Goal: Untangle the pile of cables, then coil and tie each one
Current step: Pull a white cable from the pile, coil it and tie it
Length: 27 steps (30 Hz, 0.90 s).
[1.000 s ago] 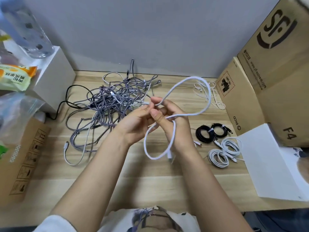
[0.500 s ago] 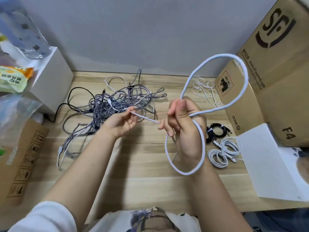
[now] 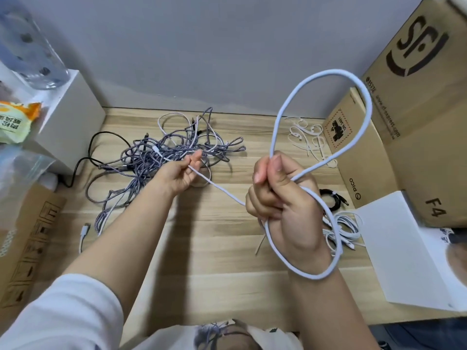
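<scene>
Right hand point(image 3: 280, 200) at frame centre-right, fingers curled round white cable point(image 3: 364, 127) loops; left hand point(image 3: 180, 174) pinching its free end. Risk: loops slipping out of the grip, tail snagging tangled pile point(image 3: 166, 157) upper centre. Wooden table point(image 3: 214, 261), grey wall, cardboard boxes point(image 3: 417, 122) right.

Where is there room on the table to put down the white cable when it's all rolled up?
Bare wood lies between the arms. Left is crowded by the tangled cable pile; right by the coiled cables and white box.
</scene>
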Available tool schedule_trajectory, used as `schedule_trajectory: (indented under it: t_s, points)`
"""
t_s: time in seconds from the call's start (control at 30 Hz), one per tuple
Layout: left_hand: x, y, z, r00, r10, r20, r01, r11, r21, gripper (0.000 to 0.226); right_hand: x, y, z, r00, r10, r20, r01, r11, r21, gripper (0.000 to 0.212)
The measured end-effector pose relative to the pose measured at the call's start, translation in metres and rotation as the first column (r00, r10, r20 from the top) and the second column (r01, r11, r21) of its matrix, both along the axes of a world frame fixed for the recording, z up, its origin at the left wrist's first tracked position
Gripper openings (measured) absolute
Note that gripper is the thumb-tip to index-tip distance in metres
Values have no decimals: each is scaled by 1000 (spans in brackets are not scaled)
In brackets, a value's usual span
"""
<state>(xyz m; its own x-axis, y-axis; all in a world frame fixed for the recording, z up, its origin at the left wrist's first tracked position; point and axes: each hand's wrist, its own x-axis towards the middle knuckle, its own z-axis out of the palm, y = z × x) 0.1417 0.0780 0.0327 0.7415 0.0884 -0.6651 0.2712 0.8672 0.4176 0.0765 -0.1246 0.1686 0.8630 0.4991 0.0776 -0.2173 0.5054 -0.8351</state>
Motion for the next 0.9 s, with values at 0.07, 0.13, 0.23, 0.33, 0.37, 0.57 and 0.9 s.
schedule_trajectory:
  t_s: [0.07,0.13,0.23,0.33,0.37,0.57,0.9]
  points:
    - [-2,0,6,997,-75,21,75,997,3,32,5,1,0,999,-33,-41,30,998,-58,34]
    - [-7,-3,17,978,-190,85,191,982,0,29,9,1,-2,994,-77,-71,65,985,-160,33]
    - [-14,-7,35,947,-261,185,257,965,43,49,12,1,-10,984,-131,-118,90,949,-301,29]
    - [-28,-16,53,890,-392,232,341,912,230,69,15,3,-26,981,-164,-106,106,902,-418,16]
    - [-33,-20,57,869,-439,230,366,882,298,70,16,4,-34,981,-174,-91,112,878,-466,10]
    - [-54,-41,72,779,-621,86,450,650,613,39,20,4,-91,984,-171,-56,68,642,-763,43]
    - [-67,-34,77,678,-305,-669,473,-515,715,17,21,-13,-121,938,-347,-3,181,497,-849,31]
